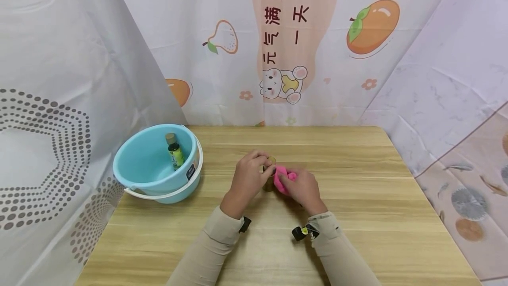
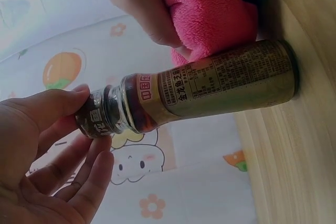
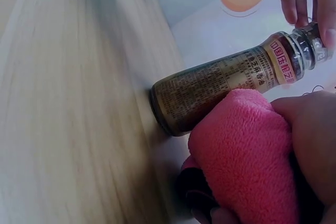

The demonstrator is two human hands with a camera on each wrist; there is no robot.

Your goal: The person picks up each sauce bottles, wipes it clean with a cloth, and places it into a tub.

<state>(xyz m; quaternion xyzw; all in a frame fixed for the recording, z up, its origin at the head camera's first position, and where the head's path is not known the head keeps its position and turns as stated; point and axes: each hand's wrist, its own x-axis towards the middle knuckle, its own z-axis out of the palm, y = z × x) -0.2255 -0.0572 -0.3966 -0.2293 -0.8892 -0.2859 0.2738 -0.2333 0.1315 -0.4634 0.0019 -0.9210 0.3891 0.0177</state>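
Note:
A glass sesame oil bottle (image 2: 226,83) with a brown-gold label stands upright on the table, mostly covered by the hands in the head view. My left hand (image 1: 248,175) pinches its dark cap (image 2: 93,115) between thumb and fingers. On the other side, my right hand (image 1: 304,190) grips a bunched pink plush cloth (image 3: 241,153) and holds it against the bottle's labelled side. Something black (image 3: 197,186) shows under the cloth in the right wrist view, partly hidden by it.
A light blue bucket (image 1: 132,162) with a white handle stands on the left of the wooden table (image 1: 357,233). Inside it leans a small dark bottle (image 1: 175,152) with a green label. A printed curtain (image 1: 222,87) hangs behind the table.

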